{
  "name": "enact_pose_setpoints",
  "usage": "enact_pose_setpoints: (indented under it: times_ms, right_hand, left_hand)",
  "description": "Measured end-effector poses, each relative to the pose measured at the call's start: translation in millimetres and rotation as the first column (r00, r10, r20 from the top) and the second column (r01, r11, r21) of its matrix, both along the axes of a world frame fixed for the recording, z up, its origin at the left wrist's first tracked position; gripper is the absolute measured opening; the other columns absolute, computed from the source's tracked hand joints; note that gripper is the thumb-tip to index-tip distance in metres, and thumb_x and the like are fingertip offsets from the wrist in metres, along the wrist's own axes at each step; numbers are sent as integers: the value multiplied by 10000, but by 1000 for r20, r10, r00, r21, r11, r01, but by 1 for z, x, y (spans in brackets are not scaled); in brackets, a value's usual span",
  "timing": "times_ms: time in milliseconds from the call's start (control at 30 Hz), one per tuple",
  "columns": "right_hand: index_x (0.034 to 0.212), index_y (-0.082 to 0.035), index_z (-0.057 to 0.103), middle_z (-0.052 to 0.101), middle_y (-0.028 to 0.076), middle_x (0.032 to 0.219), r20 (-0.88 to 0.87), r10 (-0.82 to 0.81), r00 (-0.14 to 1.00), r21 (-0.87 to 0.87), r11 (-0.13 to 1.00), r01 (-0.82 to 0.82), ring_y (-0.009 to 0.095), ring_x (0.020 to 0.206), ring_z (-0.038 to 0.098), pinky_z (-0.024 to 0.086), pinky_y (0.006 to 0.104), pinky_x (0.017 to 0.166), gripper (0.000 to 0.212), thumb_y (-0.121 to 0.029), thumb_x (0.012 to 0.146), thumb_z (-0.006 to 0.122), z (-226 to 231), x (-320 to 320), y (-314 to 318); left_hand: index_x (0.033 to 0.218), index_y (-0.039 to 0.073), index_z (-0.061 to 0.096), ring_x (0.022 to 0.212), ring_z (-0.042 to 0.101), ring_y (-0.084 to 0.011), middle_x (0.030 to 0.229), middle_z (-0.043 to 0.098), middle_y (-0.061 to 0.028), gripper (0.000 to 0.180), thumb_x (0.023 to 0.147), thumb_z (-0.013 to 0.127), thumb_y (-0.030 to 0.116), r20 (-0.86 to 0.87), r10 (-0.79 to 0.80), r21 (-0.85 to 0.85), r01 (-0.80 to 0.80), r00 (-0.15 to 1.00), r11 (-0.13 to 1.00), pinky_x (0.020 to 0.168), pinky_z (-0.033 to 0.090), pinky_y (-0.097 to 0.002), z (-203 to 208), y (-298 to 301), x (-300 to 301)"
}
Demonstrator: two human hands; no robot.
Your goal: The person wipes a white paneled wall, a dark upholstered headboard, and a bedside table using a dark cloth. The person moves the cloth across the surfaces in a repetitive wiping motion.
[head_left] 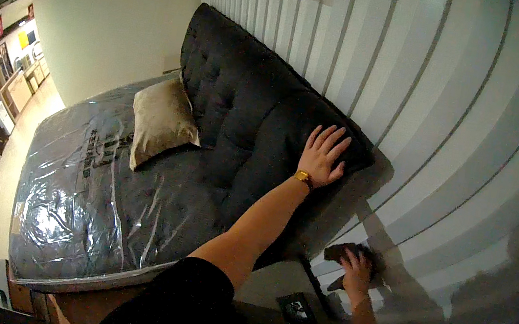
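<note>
Left palm on the headboard, right hand full

So, nearest first: there's a black sleeve (180, 303) down low, and by it a grey side table (276, 277) with a small dark slab (296, 308) lying on it. Could be a phone or a little frame, too dim to say.

The right hand (357, 272) has its fingers curled over a dark thing (340, 251), so that grip looks closed to me. The thing is out in front of the striped wall (411, 71), beyond the near end of the headboard. Can't make out what it is, or whether it touches the wall.

The left hand (322, 156), gold watch (303, 177) on the wrist, isn't gripping anything. It's open, fingers spread, palm down on the black tufted headboard (243, 87) near that same end. My guess is it's there for support, since a spread palm takes weight well.

The headboard stands along the wall, which probably backs it up. The mattress (153, 207) is in clear plastic, likely to keep it clean. A tan pillow (162, 122) lies on it, touching the headboard.

Way off left, a lit room with cabinets (18, 88).
</note>
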State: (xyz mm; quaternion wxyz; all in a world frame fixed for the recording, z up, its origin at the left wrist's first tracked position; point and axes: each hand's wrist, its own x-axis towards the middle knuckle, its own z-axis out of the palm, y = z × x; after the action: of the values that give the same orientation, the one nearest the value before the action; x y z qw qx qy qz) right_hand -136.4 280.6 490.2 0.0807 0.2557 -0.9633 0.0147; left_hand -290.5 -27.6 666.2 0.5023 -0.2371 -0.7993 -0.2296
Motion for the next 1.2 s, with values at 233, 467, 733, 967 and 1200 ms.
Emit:
enact_pose_setpoints:
  times_ms: [233, 467, 733, 967, 1200]
  right_hand:
    - [1276, -169, 566, 438, 124, 1431, -727, -272, 631, -146, 959, 245, 406, 1282, 396, 297, 561, 1058, 376, -153, 915, 462, 208, 33, 26]
    - [1274, -197, 569, 371, -3, 1492, -712, -231, 663, 126, 887, 444, 307, 1361, 338, 267, 579, 1053, 420, -108, 866, 540, 102, 12, 87]
    - [1154, -139, 650, 466, 13, 1398, -15, -293, 956, 18, 956, 293, 331, 1288, 423, 303, 598, 1034, 313, -90, 867, 535, -8, 47, 73]
    - [1233, -170, 587, 422, 36, 1452, -734, -228, 640, 8, 939, 344, 356, 1331, 360, 298, 549, 1071, 375, -122, 869, 511, 125, 62, 108]
    - [1347, -181, 503, 388, 81, 1474, -762, -464, 452, -181, 823, 539, 369, 1318, 372, 335, 521, 1061, 502, -49, 863, 485, 165, 78, 143]
  left_hand:
    - [1302, 134, 512, 1330, 360, -305, 1395, 448, -112, 542, 794, 549, 318, 21, 14, -13, -14, 1000, 1000, 1135, 195, -506, 3, -1, 4]
    - [1341, 142, 473, 1343, 345, -311, 1426, 419, -99, 574, 791, 537, 295, 63, -21, -13, 22, 998, 1000, 1136, 193, -520, 5, 7, 3]
    - [1315, 133, 501, 1337, 352, -299, 1401, 442, -108, 557, 790, 554, 313, 16, 11, -15, -10, 1000, 1000, 1140, 188, -503, 2, -2, 4]
    - [1313, 120, 505, 1333, 359, -327, 1417, 431, -120, 539, 819, 500, 337, 54, 12, -23, -11, 998, 1000, 1128, 199, -518, 5, -1, 7]
    - [1316, 131, 500, 1334, 356, -328, 1417, 428, -118, 550, 804, 525, 328, 42, 9, -17, -8, 999, 1000, 1125, 203, -526, 3, -1, 3]
